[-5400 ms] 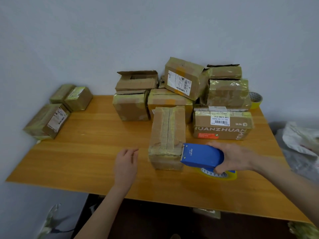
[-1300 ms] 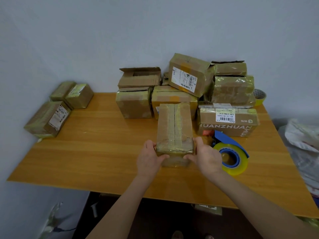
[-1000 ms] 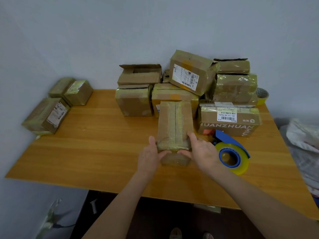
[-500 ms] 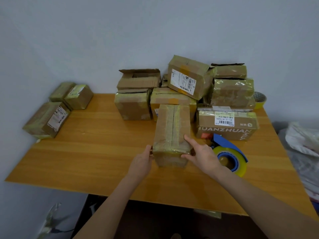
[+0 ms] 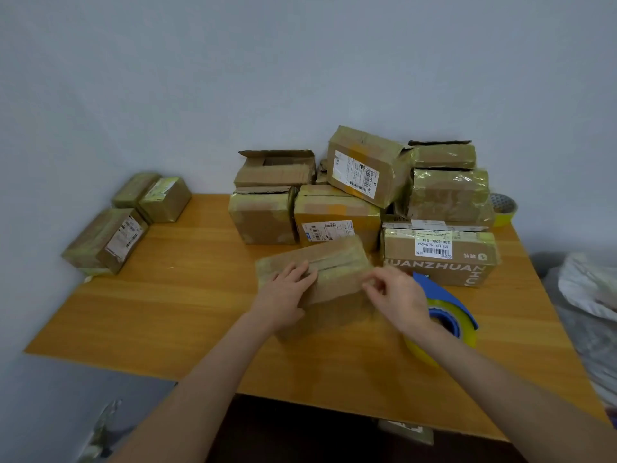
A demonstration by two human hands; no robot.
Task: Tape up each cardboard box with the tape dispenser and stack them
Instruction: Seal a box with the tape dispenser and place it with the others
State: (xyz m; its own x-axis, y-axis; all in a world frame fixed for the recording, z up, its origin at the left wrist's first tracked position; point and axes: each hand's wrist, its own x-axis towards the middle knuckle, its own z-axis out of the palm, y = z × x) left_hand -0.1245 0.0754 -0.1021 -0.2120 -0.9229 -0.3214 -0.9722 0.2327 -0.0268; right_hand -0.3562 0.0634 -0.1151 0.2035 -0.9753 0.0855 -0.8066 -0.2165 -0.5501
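A taped cardboard box [image 5: 337, 265] lies crosswise and blurred on the wooden table [image 5: 173, 309], just in front of me. My left hand [image 5: 287, 295] holds its left half, fingers spread over the top. My right hand [image 5: 397, 295] is at the box's right end, its curled fingers against the corner. The blue tape dispenser [image 5: 447, 312], with its yellowish roll, lies on the table right behind my right wrist; no hand is on it.
A pile of several boxes [image 5: 367, 195] stands at the back, one [image 5: 277, 168] with open flaps. Three taped boxes [image 5: 110, 238] sit at the left edge. A spare tape roll [image 5: 504, 208] is back right, and plastic bags [image 5: 591, 285] lie beside the table.
The box pointed away from me half a second ago; both hands have turned it so it lies sideways. My left hand has moved onto its top. The dispenser has stayed put.
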